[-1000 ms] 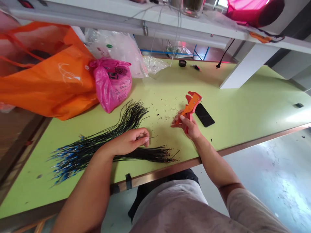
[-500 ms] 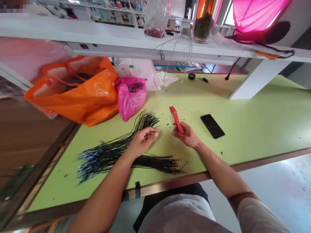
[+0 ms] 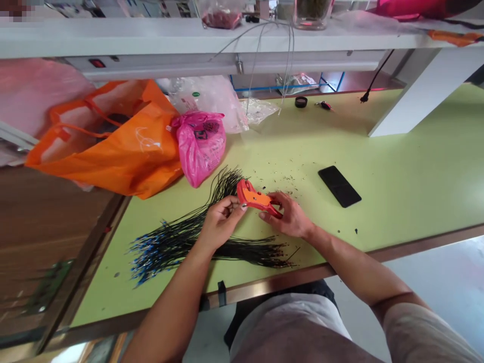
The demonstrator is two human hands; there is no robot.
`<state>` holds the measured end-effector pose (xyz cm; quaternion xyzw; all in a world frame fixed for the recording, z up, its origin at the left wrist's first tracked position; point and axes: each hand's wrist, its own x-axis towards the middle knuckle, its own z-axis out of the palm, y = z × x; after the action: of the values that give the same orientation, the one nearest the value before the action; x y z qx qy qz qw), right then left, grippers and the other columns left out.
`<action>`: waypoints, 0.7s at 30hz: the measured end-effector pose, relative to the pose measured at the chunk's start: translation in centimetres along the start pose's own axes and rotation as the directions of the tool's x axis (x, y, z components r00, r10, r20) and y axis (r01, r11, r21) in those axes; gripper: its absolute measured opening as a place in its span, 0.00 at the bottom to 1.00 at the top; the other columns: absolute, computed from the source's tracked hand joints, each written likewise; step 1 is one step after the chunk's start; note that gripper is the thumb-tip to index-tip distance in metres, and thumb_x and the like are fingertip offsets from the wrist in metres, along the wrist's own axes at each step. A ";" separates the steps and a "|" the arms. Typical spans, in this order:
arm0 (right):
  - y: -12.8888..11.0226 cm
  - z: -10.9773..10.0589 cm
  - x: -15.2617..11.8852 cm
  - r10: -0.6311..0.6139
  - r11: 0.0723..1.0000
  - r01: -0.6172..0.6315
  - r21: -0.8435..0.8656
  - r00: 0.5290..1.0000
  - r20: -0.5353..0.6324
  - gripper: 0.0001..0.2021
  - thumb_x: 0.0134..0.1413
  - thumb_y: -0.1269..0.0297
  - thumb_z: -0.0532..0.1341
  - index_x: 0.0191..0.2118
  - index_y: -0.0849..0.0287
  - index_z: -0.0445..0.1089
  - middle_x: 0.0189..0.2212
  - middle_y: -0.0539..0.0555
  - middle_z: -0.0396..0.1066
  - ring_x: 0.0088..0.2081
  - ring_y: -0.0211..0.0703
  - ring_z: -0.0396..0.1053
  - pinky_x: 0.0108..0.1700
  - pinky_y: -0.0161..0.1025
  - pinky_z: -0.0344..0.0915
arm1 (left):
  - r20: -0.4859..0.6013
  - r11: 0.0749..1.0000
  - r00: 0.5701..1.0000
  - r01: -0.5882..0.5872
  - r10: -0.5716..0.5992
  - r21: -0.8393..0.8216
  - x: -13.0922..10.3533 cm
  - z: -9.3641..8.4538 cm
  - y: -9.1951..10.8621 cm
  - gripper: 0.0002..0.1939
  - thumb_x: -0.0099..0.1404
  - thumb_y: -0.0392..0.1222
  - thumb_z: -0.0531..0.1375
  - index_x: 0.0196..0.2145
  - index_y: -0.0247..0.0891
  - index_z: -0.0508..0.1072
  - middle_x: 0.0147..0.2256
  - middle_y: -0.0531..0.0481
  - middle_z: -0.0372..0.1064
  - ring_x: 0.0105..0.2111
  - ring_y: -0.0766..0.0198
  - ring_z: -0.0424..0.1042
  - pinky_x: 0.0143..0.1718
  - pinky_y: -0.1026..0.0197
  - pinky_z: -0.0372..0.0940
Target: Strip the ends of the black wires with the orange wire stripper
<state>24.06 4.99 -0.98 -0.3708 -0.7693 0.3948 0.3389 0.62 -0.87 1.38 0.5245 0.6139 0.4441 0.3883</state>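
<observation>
My right hand [image 3: 289,216] grips a red and orange wire stripper [image 3: 257,198] by its handles, its head pointing left. Against that head, the fingers of my left hand [image 3: 223,222] are pinched together on what looks like the end of a thin black wire, mostly hidden by the fingers. Under my left wrist and forearm lies a large bundle of black wires [image 3: 181,229] with blue ends at the left. A second spread of black wires [image 3: 253,251] reaches right, showing coppery tips.
A black phone [image 3: 339,186] lies right of my hands. Small clippings [image 3: 289,178] are scattered behind them. A pink plastic bag [image 3: 201,146] and an orange bag [image 3: 124,151] stand at the back left. A white shelf [image 3: 151,38] crosses above, held by a slanted support [image 3: 408,96].
The wire stripper has swung over to the left and now meets my left fingertips. My right hand has turned with it. The view has tipped downward a little.
</observation>
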 end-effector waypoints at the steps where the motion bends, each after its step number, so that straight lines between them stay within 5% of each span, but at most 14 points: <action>1: 0.1 0.1 0.0 -0.016 1.000 0.016 -0.026 1.000 -0.016 0.26 0.62 0.39 0.71 0.54 0.52 0.75 0.46 0.60 0.78 0.48 0.56 0.75 0.58 0.57 0.72 | -0.006 1.000 1.000 -0.006 0.006 0.009 0.1 0.0 -0.1 0.27 0.62 0.70 0.67 0.37 0.41 0.76 0.32 0.50 0.75 0.31 0.61 0.69 0.35 0.59 0.67; 10: -0.4 0.3 -0.3 -0.045 0.995 0.037 -0.091 0.995 -0.084 0.29 0.60 0.41 0.73 0.58 0.54 0.74 0.50 0.62 0.79 0.53 0.58 0.76 0.61 0.59 0.72 | -0.073 0.991 0.997 -0.037 0.027 -0.128 0.6 0.6 -0.8 0.25 0.55 0.63 0.75 0.35 0.40 0.78 0.32 0.52 0.77 0.33 0.62 0.71 0.39 0.61 0.69; 13: -1.0 0.4 -0.3 0.106 0.994 -0.106 0.029 0.994 0.002 0.32 0.57 0.37 0.74 0.56 0.57 0.75 0.47 0.61 0.79 0.47 0.54 0.76 0.53 0.54 0.74 | -0.112 0.982 0.993 -0.046 0.026 -0.185 0.7 0.6 -0.8 0.24 0.54 0.62 0.76 0.33 0.39 0.79 0.27 0.55 0.71 0.27 0.66 0.64 0.31 0.64 0.63; 16: -1.4 0.0 0.0 0.265 0.920 -0.308 0.241 0.944 0.195 0.32 0.56 0.31 0.72 0.48 0.58 0.76 0.37 0.54 0.76 0.36 0.45 0.72 0.39 0.45 0.71 | -0.139 0.978 0.990 -0.014 -0.015 -0.208 0.6 0.6 -0.7 0.22 0.58 0.61 0.75 0.34 0.39 0.80 0.24 0.57 0.64 0.24 0.69 0.58 0.26 0.65 0.55; 21: -1.7 -1.8 0.7 0.185 0.910 -0.209 0.359 0.978 0.101 0.27 0.57 0.36 0.74 0.43 0.56 0.73 0.35 0.50 0.71 0.35 0.40 0.67 0.39 0.42 0.68 | -0.141 0.976 0.988 0.039 -0.071 -0.213 0.3 0.5 -0.8 0.22 0.61 0.62 0.73 0.36 0.40 0.81 0.22 0.59 0.59 0.21 0.69 0.53 0.23 0.65 0.48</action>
<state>24.67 5.46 1.48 -0.3634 -0.6510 0.5758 0.3357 0.83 -0.52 0.41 0.4291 0.6049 0.5330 0.4073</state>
